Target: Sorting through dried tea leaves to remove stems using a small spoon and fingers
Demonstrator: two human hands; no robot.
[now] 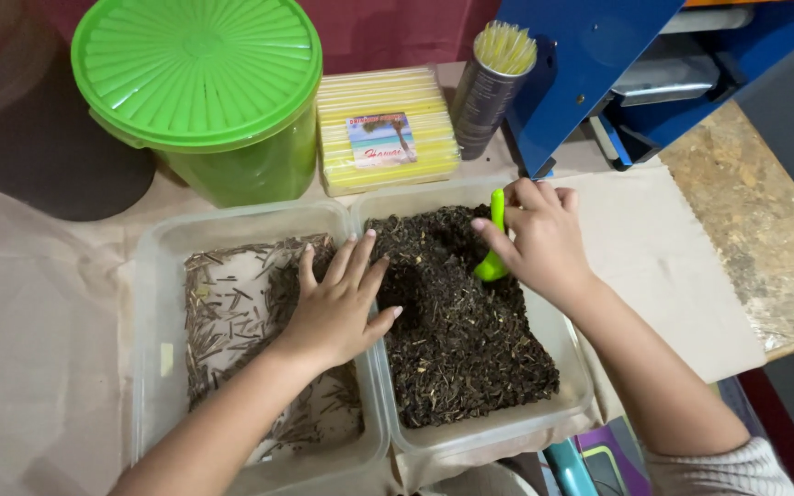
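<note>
Right hand (544, 241) grips a green scoop (494, 248) (bowl half buried) in dark leaves (466, 340); left hand (334, 303) spreads flat, open, over the tubs' (374, 404) shared rims.

Two bare hands and forearms are visible. The left hand (333, 308) carries no glove, ring, watch or bracelet; its forearm is uncovered along its whole visible length. The right hand (541, 241) is likewise free of gloves and jewellery. A white ribbed knit sleeve (723, 470) covers the right arm above the forearm, ending in a loose, slightly pushed-up cuff.
</note>
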